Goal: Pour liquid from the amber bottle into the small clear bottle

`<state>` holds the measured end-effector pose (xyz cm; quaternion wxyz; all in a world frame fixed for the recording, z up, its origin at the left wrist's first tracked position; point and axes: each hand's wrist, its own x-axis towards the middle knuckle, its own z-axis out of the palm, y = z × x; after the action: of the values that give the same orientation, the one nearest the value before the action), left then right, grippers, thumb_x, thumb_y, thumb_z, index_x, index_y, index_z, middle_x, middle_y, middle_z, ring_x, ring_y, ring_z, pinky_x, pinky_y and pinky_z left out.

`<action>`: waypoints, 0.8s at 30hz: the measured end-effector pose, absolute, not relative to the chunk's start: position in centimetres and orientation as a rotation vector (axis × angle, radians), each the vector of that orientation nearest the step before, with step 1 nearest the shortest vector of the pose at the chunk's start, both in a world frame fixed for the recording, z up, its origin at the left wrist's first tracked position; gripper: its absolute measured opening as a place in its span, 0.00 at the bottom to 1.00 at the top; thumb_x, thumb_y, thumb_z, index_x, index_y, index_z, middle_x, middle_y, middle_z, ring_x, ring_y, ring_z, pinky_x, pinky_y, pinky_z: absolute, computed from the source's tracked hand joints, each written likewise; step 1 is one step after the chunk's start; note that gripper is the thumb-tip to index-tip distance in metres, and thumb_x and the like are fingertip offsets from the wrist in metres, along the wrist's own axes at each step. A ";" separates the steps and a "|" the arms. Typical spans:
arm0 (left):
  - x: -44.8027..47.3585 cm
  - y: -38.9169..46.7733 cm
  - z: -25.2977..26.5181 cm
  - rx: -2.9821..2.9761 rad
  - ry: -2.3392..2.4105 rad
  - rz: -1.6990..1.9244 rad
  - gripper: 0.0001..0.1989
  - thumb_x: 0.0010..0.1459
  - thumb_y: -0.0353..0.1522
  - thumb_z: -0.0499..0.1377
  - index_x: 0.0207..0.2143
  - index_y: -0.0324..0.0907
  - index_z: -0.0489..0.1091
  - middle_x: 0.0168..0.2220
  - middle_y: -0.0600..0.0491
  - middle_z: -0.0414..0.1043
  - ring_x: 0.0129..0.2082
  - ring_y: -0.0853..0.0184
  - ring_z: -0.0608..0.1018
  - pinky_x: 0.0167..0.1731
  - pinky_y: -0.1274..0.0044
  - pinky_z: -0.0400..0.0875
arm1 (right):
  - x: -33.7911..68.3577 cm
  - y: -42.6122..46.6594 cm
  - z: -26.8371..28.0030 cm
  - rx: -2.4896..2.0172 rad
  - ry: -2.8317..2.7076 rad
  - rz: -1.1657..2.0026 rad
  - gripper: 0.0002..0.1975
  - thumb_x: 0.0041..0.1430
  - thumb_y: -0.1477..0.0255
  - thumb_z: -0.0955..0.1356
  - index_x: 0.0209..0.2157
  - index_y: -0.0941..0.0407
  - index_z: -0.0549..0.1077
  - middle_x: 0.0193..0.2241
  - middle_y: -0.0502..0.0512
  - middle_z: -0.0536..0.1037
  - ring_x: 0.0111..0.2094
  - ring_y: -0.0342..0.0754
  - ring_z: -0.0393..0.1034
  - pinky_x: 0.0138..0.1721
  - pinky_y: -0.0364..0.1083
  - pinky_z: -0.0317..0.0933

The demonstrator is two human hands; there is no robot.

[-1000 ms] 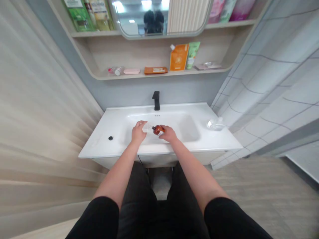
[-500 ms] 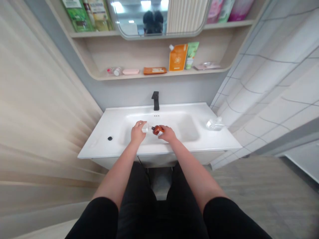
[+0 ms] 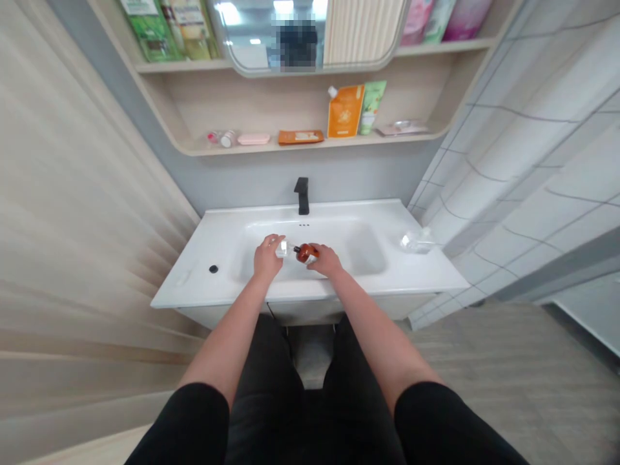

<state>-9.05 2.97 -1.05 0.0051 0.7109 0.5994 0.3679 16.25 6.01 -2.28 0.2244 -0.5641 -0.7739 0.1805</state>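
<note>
Over the white sink basin [image 3: 365, 248], my left hand [image 3: 268, 257] is closed around a small clear bottle [image 3: 282, 248]. My right hand [image 3: 327, 259] grips a brown bottle [image 3: 306, 253] with a pale label, tilted on its side. Its dark neck points left at the clear bottle's mouth, and the two are very close together. Whether they touch, and whether liquid runs between them, I cannot make out. A small black round piece [image 3: 214, 268], perhaps a cap, lies on the counter to the left.
Behind the basin stands a black faucet [image 3: 302, 196]. A clear plastic item [image 3: 417, 241] lies on the counter's right side. Above, a shelf [image 3: 223, 150] bears an orange pouch [image 3: 345, 112], a green tube [image 3: 372, 107] and small items, below a mirror [image 3: 358, 39]. A curtain [image 3: 72, 213] hangs at left.
Both hands hold almost the same place over the basin with the same bottles. The view has shifted very slightly.
</note>
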 end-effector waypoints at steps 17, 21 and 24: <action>-8.8 2.6 -0.6 2.270 1.986 1.031 0.39 0.53 0.19 0.65 0.67 0.51 0.76 0.67 0.47 0.73 0.63 0.50 0.80 0.65 0.62 0.76 | 16.2 6.2 -2.3 -1.547 -2.118 0.532 0.42 0.49 0.67 0.81 0.68 0.48 0.75 0.57 0.56 0.84 0.56 0.60 0.80 0.60 0.54 0.72; -8.6 2.4 -0.3 2.294 2.036 0.964 0.39 0.55 0.20 0.64 0.68 0.51 0.75 0.69 0.48 0.72 0.64 0.51 0.79 0.66 0.63 0.75 | 16.2 6.3 -2.6 -1.533 -2.111 0.543 0.43 0.49 0.67 0.82 0.67 0.48 0.75 0.57 0.56 0.84 0.57 0.61 0.80 0.61 0.55 0.72; -8.6 2.3 -0.3 2.311 2.045 0.957 0.39 0.56 0.20 0.64 0.69 0.51 0.74 0.69 0.47 0.72 0.65 0.51 0.78 0.65 0.62 0.75 | 16.3 6.3 -2.6 -1.516 -2.106 0.547 0.42 0.48 0.67 0.82 0.66 0.48 0.76 0.56 0.56 0.84 0.56 0.61 0.80 0.61 0.55 0.72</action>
<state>-8.62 2.31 -0.29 -0.0445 0.7146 0.6323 0.2958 16.29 6.33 -2.65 0.2425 -0.5546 -0.7704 0.2002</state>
